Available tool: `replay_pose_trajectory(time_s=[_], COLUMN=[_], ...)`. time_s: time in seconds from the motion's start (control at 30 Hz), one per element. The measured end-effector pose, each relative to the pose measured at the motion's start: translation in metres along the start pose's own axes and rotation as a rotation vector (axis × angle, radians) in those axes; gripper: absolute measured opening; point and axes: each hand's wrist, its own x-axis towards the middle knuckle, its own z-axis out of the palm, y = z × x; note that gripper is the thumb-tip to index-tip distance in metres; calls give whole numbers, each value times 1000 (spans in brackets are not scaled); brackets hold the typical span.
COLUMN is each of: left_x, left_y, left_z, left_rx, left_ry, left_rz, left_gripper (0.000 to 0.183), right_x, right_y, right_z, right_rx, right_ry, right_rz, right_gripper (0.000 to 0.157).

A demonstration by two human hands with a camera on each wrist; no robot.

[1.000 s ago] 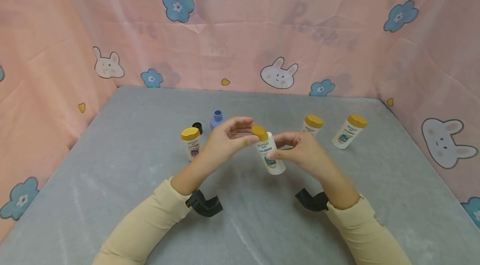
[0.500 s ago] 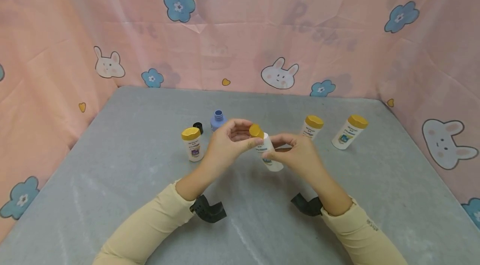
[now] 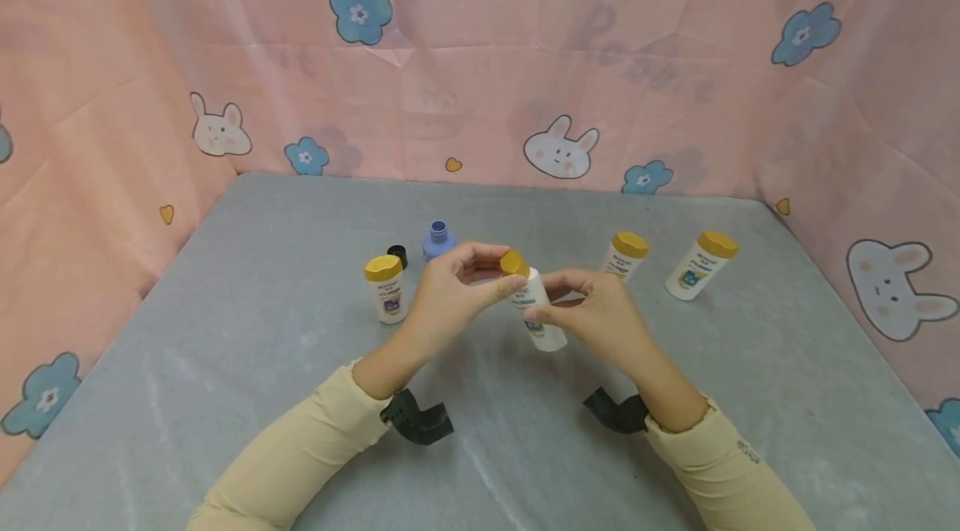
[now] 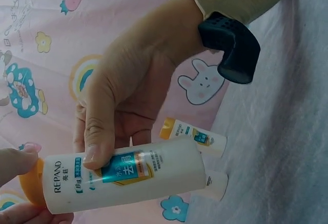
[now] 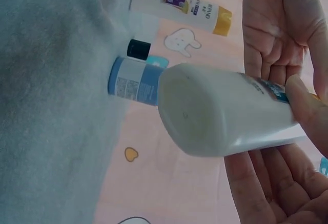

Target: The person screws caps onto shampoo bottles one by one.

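A white shampoo bottle [image 3: 550, 338] with a yellow cap [image 3: 513, 262] is held tilted above the grey table, its cap end to the upper left. My left hand [image 3: 456, 291] pinches that cap between thumb and fingers. Around the bottle's body, my right hand [image 3: 597, 310] grips with the thumb over the label. In the left wrist view the teal-printed front of the bottle [image 4: 169, 165] faces the camera, and the cap [image 4: 32, 183] sits at its end between the left fingers. The right wrist view looks at the bottle's base [image 5: 189, 114].
Left of the hands stand a white bottle with a yellow cap [image 3: 388, 298], a small black cap [image 3: 398, 255] and a capless blue bottle [image 3: 438, 242], partly hidden. Two more white bottles [image 3: 628, 252] [image 3: 697, 271] stand at the right. Pink printed cloth [image 3: 450, 81] walls the table.
The hands have come slightly closer together, and the bottle's label has turned partly away and partly back. The cap now leans at more of an angle. The other bottles stay put.
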Motion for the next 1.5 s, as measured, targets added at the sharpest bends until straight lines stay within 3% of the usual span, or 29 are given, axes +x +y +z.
replay_pose_trajectory(time_s=[0.27, 1.03, 1.3, 1.5], left_x=[-1, 0, 2, 1], left_y=[2, 5, 2, -1], left_z=[-2, -8, -4, 3], left_rx=[-42, -66, -108, -149], left_ry=[-55, -168, -88, -9], left_rz=[-3, -60, -76, -69], left_gripper=[38, 36, 41, 37], right_x=[2, 6, 6, 4], right_y=[0, 4, 4, 3], right_z=[-4, -8, -3, 0], right_rx=[-8, 63, 42, 28], right_ry=[-39, -128, -54, 10], right_rz=[-33, 15, 100, 48], right_gripper=[26, 29, 31, 31])
